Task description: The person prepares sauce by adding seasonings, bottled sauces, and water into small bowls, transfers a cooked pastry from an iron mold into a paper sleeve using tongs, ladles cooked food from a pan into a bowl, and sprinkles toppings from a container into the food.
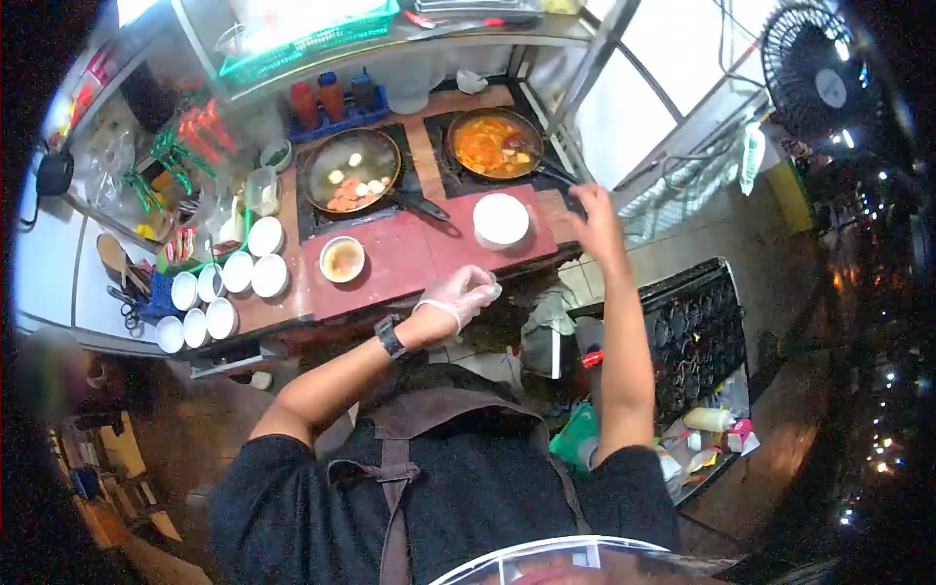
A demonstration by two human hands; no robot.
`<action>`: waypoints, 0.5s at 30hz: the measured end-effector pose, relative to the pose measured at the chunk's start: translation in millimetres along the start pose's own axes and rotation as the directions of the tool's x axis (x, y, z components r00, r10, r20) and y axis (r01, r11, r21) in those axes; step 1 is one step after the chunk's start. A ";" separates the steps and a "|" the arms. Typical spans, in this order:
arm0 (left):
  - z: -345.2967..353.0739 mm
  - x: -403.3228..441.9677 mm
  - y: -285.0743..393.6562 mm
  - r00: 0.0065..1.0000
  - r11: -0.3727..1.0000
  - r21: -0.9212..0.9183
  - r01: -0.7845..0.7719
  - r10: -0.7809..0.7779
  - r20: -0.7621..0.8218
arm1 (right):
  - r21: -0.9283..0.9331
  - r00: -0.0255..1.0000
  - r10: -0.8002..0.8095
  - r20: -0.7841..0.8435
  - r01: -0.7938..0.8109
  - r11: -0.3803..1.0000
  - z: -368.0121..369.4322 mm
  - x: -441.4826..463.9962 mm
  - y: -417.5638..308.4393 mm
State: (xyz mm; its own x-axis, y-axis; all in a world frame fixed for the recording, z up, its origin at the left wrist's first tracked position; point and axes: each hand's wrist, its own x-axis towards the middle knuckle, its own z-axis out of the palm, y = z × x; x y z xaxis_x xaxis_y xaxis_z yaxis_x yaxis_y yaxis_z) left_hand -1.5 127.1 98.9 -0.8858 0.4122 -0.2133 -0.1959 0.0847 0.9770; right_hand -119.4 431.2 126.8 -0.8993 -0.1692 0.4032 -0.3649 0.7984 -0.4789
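My left hand (458, 299), in a clear plastic glove, is closed in front of the red cutting board (409, 255). Its fingers are pressed together, and what they hold, if anything, I cannot make out. My right hand (598, 226) is bare and open, thumb apart from the fingers. Its fingertips are at the end of the handle (560, 176) of the right frying pan (495, 141), which holds an orange-red stew. In the left frying pan (353, 171) lie pale round pieces and pinkish slices. On the board stand a white tub (501, 220) and a white bowl with brownish liquid (342, 260).
Several white bowls (237, 272) are grouped on the counter's left. Sauce bottles (331, 97) stand in a blue tray behind the pans. A shelf (409, 51) runs overhead. To the right are a fan (829, 88) and a low black rack (687, 336).
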 end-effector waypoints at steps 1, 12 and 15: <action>-6.3 2.4 2.5 0.998 0.997 -0.071 -0.011 0.015 0.056 | -0.193 0.998 0.061 -0.015 -0.063 0.979 19.9 24.0 23.7; -56.4 7.5 16.9 0.992 0.969 -0.239 -0.067 0.091 0.091 | -0.447 0.983 0.157 0.097 -0.098 0.889 69.2 92.0 69.9; -59.0 32.7 26.8 0.998 0.970 -0.244 -0.002 0.016 0.056 | -0.187 0.991 0.135 0.024 -0.128 0.974 50.3 73.8 -13.9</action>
State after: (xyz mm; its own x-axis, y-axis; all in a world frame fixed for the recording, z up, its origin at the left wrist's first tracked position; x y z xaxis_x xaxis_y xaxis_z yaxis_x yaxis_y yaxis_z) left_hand -60.6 89.3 117.8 -0.8640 0.4633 -0.1973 -0.2912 -0.1401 0.9464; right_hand -192.8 378.5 124.0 -0.9459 -0.0739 0.3159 -0.1953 0.9072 -0.3726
